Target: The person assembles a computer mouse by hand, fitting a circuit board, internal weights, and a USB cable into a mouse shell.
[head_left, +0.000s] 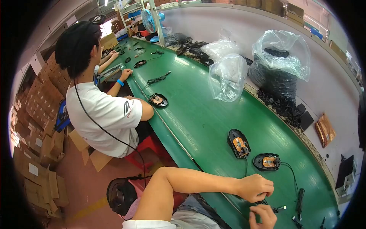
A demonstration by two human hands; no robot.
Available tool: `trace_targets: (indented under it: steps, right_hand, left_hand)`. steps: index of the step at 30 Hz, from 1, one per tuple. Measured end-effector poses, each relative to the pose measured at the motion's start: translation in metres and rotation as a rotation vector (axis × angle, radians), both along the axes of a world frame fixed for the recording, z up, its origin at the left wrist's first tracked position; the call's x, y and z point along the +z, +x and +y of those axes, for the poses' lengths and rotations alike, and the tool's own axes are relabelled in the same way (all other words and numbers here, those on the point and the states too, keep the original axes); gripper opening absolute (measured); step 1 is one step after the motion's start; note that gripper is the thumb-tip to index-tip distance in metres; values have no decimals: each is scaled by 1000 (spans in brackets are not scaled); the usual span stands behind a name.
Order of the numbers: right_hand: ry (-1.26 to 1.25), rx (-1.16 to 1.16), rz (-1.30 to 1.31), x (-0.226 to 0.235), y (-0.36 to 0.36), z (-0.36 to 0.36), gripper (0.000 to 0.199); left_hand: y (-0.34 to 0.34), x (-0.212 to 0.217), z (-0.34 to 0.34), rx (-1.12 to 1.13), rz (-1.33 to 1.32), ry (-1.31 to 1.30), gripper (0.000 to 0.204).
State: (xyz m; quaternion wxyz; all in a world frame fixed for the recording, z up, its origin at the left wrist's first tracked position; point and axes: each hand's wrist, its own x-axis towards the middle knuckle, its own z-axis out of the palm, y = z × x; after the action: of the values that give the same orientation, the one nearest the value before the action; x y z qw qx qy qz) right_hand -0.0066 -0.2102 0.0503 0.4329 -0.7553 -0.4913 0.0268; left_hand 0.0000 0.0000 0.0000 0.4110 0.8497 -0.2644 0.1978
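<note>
Blk cable [275,210], L hand [254,188] nr, grn bench [198,114]

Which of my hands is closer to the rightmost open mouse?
Left. Your left hand is just below the mouse, slightly left; your right hand is farther below in the picture.

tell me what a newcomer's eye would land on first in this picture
Probably the long green table, running from upper left to lower right, and two opened black computer mice just beyond the left hand. Next might come the bulging clear plastic bag with dark contents at upper right, then the co-worker in white seated on the left.
</note>
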Motion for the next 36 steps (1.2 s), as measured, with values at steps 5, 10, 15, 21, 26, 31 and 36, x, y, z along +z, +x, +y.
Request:
trace_targets:
  steps: [5, 10, 15, 21, 26, 31, 36]
  right_hand:
    - [121, -185, -40, 4, 2, 0, 21]
    - [329, -191, -10, -14, 10, -2, 20]
    - [454, -114, -201, -24, 15, 3, 18]
    - [467, -98, -290, -18, 22, 3, 17]
    - [340, -160, -166, -11, 20, -1, 16]
    - [327, -245, 69, -26, 24, -5, 12]
    - [273, -234, 430, -32, 23, -12, 8]
  left_hand:
    - [-10, 16, -3, -122, 81, -197, 7]
    - [-18, 25, -12, -366, 231, -408, 11]
    - [-19, 28, -16, -380, 302, -405, 22]
    - [-18, 26, -16, -389, 357, -479, 30]
    - [-15, 22, -12, -392, 459, -563, 31]
    - [-13, 27, -6, -392, 549, -672, 32]
    - [-12, 27, -3, -390, 568, -694, 33]
